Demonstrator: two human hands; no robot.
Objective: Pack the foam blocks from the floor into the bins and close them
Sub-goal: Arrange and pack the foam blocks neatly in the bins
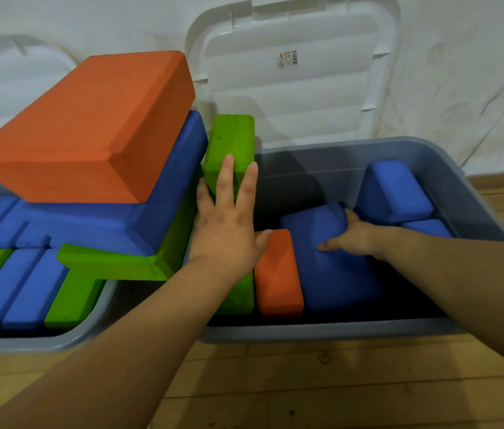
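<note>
The blue block [331, 267] is lying tilted in the middle of the right bin [322, 331]. The right hand [353, 235] is taking it by the far edge at twelve o'clock, fingers curling over that edge and thumb lying on the top face, so this grip is closed on the block. At its nine o'clock an orange block [278, 274] is standing on its narrow side; whether the two are touching I cannot tell. Further toward nine o'clock the left hand [226, 230] is pressing flat against an upright green block [232, 140] by the bin's left wall, its grip wide and holding nothing.

To do this well, I judge the blue block should be going down level into the dark gap beside the orange one. Meanwhile the left hand should be bracing the green block so the row is not tipping. At two o'clock more blue blocks [394, 190] are sitting against the right wall.

The white lid [291, 72] is standing open at twelve o'clock. In the left bin [59, 343], at nine o'clock, a big orange slab [83, 125] is riding well above the rim. That pile probably needs flattening before that bin can close.
</note>
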